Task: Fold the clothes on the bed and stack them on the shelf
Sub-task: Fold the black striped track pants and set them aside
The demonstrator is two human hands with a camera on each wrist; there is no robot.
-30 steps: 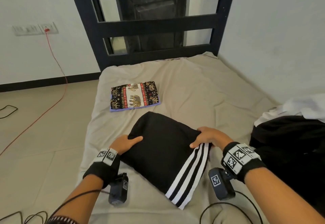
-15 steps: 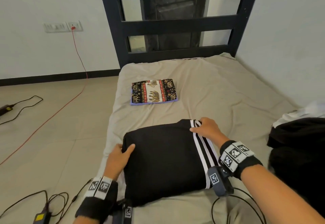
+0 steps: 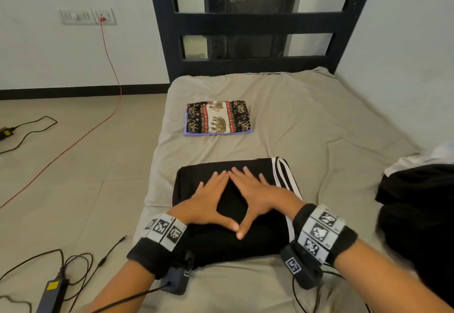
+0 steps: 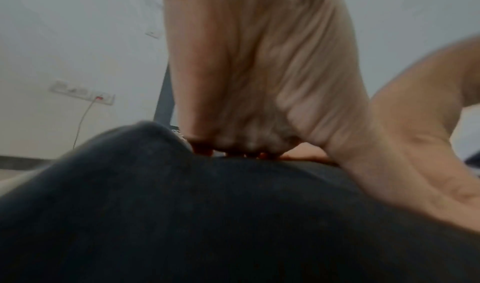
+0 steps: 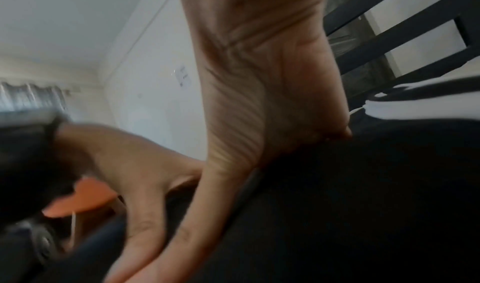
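I have both hands flat on the folded black garment (image 3: 228, 214), which lies at the near end of the bed (image 3: 319, 126). My left hand (image 3: 208, 199) and right hand (image 3: 255, 194) press it with straight, spread fingers, forefingers meeting at the far side and thumbs touching at the near side, so each grip is wide and holds nothing. White stripes run along the garment's right edge. Farther up the bed lies a folded elephant-print cloth (image 3: 217, 118). A dark clothes pile (image 3: 417, 204) sits at my right.
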